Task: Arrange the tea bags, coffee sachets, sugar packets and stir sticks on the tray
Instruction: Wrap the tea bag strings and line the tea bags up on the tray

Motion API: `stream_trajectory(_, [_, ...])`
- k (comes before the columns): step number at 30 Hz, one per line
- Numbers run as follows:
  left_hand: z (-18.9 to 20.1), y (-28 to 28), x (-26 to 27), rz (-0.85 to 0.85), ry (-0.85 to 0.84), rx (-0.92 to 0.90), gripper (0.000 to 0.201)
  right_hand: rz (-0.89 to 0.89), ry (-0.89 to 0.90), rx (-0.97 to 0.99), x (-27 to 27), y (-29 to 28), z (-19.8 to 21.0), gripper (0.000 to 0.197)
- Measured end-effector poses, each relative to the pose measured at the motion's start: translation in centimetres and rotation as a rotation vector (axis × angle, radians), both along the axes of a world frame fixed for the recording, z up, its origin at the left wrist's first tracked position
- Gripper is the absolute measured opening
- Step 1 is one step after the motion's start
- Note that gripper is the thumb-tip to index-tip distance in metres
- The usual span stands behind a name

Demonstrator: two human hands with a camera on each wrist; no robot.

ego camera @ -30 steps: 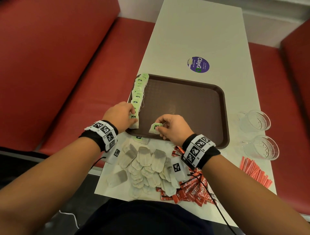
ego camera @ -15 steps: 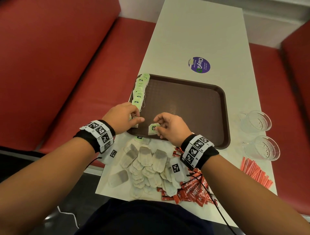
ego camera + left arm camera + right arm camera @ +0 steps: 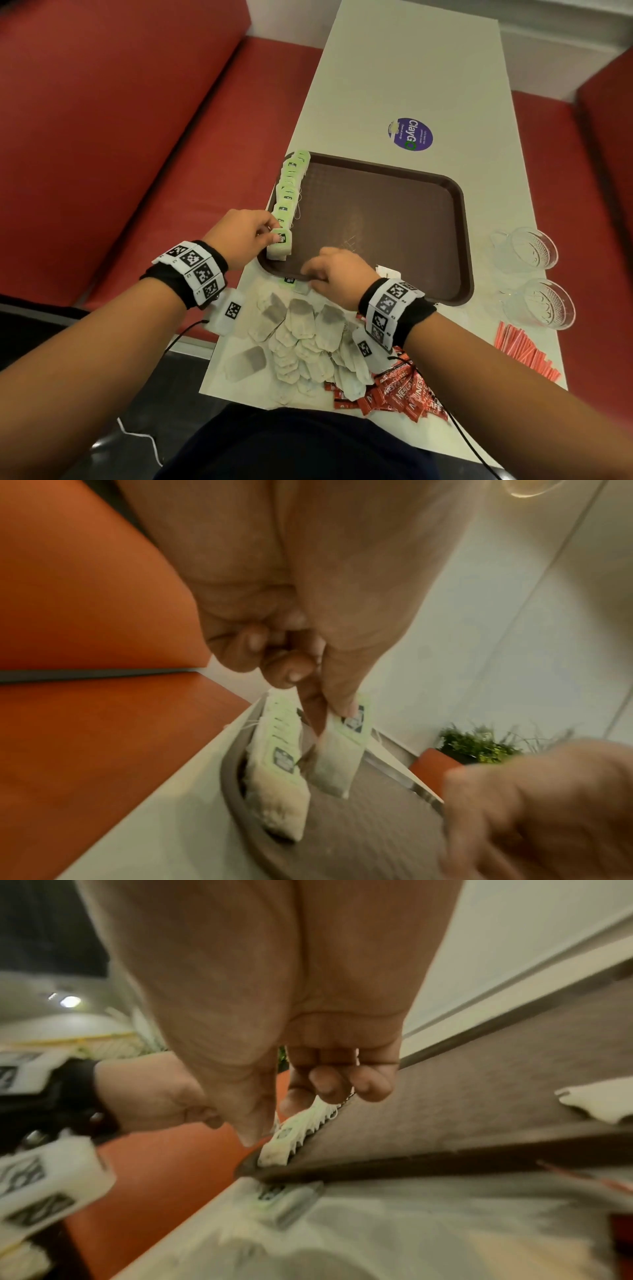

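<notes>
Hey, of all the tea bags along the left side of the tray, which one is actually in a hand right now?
The nearest tea bag of the row, at the tray's front-left corner. The left hand pinches its green tag; the others stand untouched behind it.

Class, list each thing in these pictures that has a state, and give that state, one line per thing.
left hand: pinching a tea bag
right hand: fingers loosely curled, holding nothing
tray: tea bag row along its left edge
two glass cups: upright
loose tea bags: piled on table
</notes>
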State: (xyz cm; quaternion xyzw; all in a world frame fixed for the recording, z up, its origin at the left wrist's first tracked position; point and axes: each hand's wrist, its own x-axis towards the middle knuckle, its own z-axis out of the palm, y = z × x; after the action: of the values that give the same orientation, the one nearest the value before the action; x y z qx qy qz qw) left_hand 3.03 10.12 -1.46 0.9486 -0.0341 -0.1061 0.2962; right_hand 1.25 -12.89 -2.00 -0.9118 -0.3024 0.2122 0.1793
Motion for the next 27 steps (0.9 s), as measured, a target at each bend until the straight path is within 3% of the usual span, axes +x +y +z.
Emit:
stream_trajectory(4, [-1.5,0.6,0.9,0.027,0.142,0.053,0.010,0.161,0.041,-0.274,-0.5,0.9,-0.7,0.030])
stream_trajectory(8, [-2.7,0.4,1.6,0.057,0.134,0.094,0.013,0.221,0.041,-0.433,-0.9,1.3,-0.8,0.022])
stream_trajectory(14, [-3.0,-0.2,1.3,0.086,0.017,0.199,0.029,0.138,0.076,-0.425,-1.1,1.3,-0.5,0.024])
stream_trajectory(18, [-3.1,-1.4,0.6,-0.009,0.068,0.285,0.043,0.091,-0.009,-0.416,-1.2,1.3,-0.3,0.024])
stream_trajectory(27, [-2.6,-0.9,0.2,-0.085,0.075,0.275,0.037,0.010,-0.073,-0.580,-1.2,2.1,0.6,0.028])
